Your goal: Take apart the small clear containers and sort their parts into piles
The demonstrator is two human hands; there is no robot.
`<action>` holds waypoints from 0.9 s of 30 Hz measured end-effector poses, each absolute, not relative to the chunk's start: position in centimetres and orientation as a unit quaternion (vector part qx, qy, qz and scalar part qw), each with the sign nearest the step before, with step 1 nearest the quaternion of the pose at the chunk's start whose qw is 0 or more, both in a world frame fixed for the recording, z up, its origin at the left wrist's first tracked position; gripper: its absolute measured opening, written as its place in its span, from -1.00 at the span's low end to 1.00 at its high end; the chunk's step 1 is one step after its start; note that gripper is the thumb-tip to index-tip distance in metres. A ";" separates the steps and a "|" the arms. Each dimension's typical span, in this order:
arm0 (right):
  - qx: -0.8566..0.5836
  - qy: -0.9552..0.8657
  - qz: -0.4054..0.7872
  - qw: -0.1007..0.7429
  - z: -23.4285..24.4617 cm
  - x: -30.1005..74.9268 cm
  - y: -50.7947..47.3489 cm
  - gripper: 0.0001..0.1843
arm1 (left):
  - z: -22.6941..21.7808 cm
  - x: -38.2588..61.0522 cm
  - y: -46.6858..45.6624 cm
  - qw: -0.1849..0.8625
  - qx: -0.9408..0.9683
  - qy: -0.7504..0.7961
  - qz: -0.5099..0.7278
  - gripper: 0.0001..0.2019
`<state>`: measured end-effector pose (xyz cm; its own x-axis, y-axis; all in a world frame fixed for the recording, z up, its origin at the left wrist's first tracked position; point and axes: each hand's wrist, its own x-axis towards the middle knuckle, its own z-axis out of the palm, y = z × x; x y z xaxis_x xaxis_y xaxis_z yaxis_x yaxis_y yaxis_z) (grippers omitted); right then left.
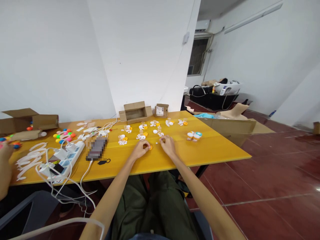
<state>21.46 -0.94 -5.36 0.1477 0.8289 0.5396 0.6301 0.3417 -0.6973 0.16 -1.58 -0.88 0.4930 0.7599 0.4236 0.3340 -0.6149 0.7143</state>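
Observation:
My left hand (141, 149) is low over the table, its thumb and fingers closed on the edge of a small orange cap (150, 147). A short way to the right, my right hand (168, 145) has its fingers curled together; whether anything is between the fingertips is too small to make out. On the wood between the two hands lies a small white disc (156, 143). Just beyond my hands are a clear plastic cup (159, 129), a white round lid (155, 131) and a pile of small printed white pieces (160, 134).
Similar piles (123, 141) spread across the yellow table (220, 150). Capped cups (194, 136) are grouped at right, open cardboard boxes (135, 115) at the back. Leftward lie a phone (96, 149), a power strip (71, 158) with cables, coloured balls (65, 135) and another person's hand (5, 150).

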 end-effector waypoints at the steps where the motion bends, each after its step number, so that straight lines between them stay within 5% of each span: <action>1: -0.556 -0.656 0.100 0.501 -5.0 21.2 -1.2 -0.86 | -0.9 0.2 -1.6 0.285 0.815 0.336 0.376 -0.89; 6: -0.492 -0.716 0.109 0.483 -3.3 19.6 -2.9 -0.98 | -1.0 0.2 -1.5 0.291 0.813 0.334 0.379 -0.87; 14: -0.409 -0.821 0.125 0.378 -1.6 18.6 -4.4 -0.88 | -1.0 0.2 -1.5 0.296 0.814 0.320 0.385 -0.84; 27: -0.431 -0.801 0.134 0.393 -1.8 18.6 -4.4 -0.87 | -0.9 0.2 -1.7 0.312 0.809 0.314 0.387 -0.86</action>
